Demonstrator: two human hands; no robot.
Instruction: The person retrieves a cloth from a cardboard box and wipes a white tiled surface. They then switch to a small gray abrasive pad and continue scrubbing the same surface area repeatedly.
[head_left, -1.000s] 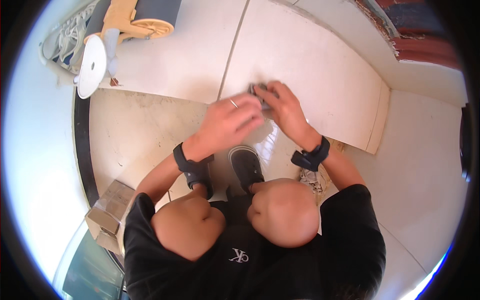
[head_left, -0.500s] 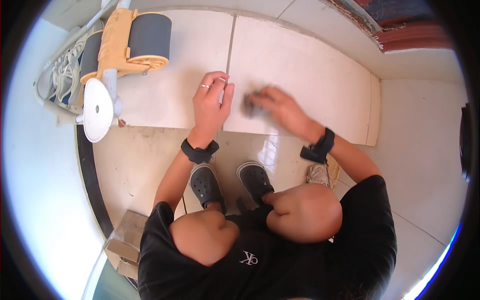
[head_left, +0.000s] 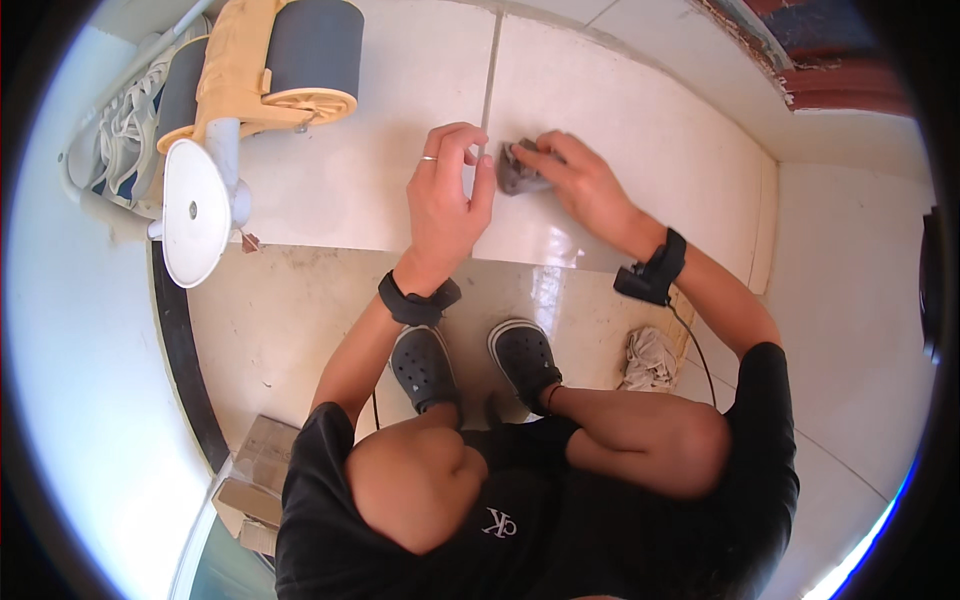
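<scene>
Pale ledge — yellow frame beyond left hand

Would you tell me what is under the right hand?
Part of a grey object shows under the right hand, against the white ledge. The hand hides the rest of it and the ledge directly beneath.

I'm watching the scene through a wide fisheye camera, the left one of two worn side by side on the person's head, which is looking steeply down and forward. The black shirt is filling the near side, closest to the lens. The left hand and right hand are showing farther off, at arm's reach, with the tiled ledge stretching beyond. The dark clogs are turning their tops upward, and the pale wall is curving along the left.
</scene>
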